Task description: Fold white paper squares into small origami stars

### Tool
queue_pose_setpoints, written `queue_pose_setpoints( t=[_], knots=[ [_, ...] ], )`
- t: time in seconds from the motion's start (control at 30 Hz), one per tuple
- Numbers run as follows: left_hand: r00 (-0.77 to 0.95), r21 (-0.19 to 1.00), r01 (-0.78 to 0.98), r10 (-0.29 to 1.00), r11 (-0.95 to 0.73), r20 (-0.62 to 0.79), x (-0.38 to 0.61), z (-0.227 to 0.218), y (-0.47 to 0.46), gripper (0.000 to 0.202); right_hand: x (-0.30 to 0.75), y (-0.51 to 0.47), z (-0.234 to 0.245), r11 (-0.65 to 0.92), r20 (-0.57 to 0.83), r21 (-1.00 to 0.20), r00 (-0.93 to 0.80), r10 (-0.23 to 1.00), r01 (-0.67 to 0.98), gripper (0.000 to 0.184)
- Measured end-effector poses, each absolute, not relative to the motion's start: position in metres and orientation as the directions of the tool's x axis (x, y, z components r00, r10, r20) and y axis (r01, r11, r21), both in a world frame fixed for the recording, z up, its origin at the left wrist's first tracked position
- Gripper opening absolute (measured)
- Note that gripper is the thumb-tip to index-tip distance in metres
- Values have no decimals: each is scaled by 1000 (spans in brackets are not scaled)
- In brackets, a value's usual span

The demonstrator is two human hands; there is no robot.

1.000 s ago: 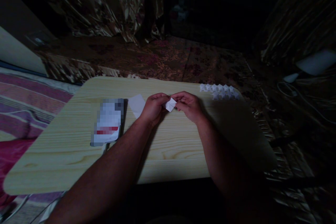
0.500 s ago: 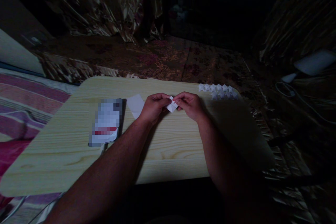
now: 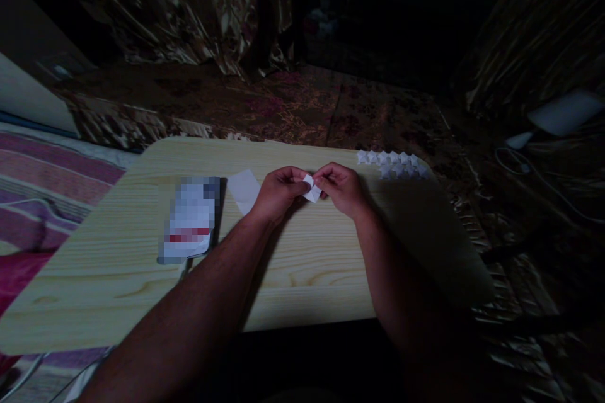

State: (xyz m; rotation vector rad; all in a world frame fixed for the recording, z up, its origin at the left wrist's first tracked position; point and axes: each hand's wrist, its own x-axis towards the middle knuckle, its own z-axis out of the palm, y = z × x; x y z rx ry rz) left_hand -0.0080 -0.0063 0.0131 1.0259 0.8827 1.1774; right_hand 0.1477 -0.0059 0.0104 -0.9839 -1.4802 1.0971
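Observation:
A small piece of folded white paper (image 3: 312, 194) is held between my two hands above the wooden table. My left hand (image 3: 280, 192) pinches its left side, thumb on top. On the other side my right hand (image 3: 343, 187) is closed on the upper right part with thumb and fingertips. The fingers beneath the paper are mostly hidden. Just left of my left hand lies a flat sheet of white paper (image 3: 242, 189), partly covered by that hand.
Several folded white paper stars (image 3: 382, 157) stand in two rows at the table's far right. A phone-like device (image 3: 191, 217), blurred out, lies on the left of the table (image 3: 302, 277) with a cable. Striped bedding (image 3: 57, 170) lies at left, a dark patterned cover (image 3: 283, 101) behind.
The folded paper has turned a little between my fingers, and its lower tip has shifted slightly right. Both hands stay nearly in place.

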Motion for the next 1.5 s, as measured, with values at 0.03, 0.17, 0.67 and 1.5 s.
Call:
queue_pose_setpoints(
  t=[0.03, 0.17, 0.67, 1.5],
  knots=[
    [171, 953, -294, 985, 67, -16, -8, 13, -6, 25, 148, -6, 10, 253, 242, -966, -166, 956, 47, 22],
    [156, 963, -266, 988, 42, 0, -7, 12, -6, 27, 147, -6, 10, 232, 220, -971, -151, 964, 63, 24],
    [117, 989, -138, 991, -51, 68, -3, 16, -11, 27, 141, -6, 12, 217, 215, -975, -58, 975, 49, 19],
    [111, 996, -38, 990, -84, 88, -9, 7, -6, 21, 144, -3, 7, 253, 251, -965, -30, 967, 65, 13]
  ],
)
